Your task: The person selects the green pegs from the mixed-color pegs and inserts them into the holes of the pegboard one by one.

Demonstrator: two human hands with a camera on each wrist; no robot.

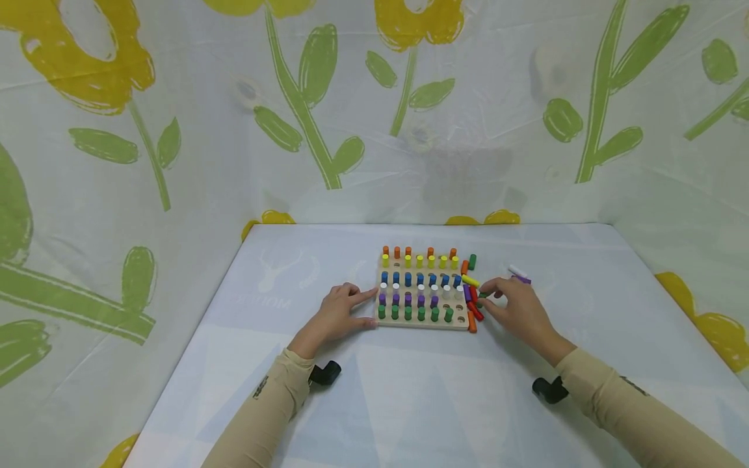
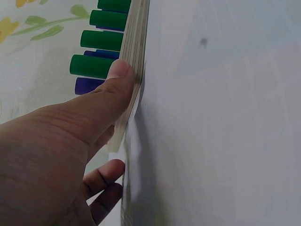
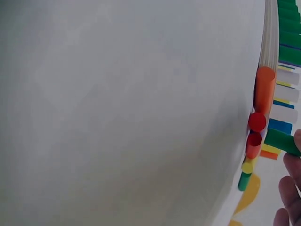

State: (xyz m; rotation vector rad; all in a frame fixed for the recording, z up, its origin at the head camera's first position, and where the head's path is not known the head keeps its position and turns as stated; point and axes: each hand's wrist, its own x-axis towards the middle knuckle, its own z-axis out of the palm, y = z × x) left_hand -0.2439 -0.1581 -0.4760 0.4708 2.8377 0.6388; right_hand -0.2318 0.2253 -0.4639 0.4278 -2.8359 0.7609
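Note:
A wooden pegboard carries rows of orange, yellow, blue, white, purple and green pegs, with some bare holes among them. My left hand rests at its left side, the thumb pressing the front corner and the index finger extended to the left edge. Just right of the board, my right hand pinches a green peg between thumb and fingers, held above loose pegs. Beneath and beside it lie a red peg, an orange peg and a yellow peg along the board's right edge.
Farther back by that edge are another orange peg and a loose green peg. A white peg and a purple peg lie beyond the right hand. Flower-patterned cloth hangs behind the white table.

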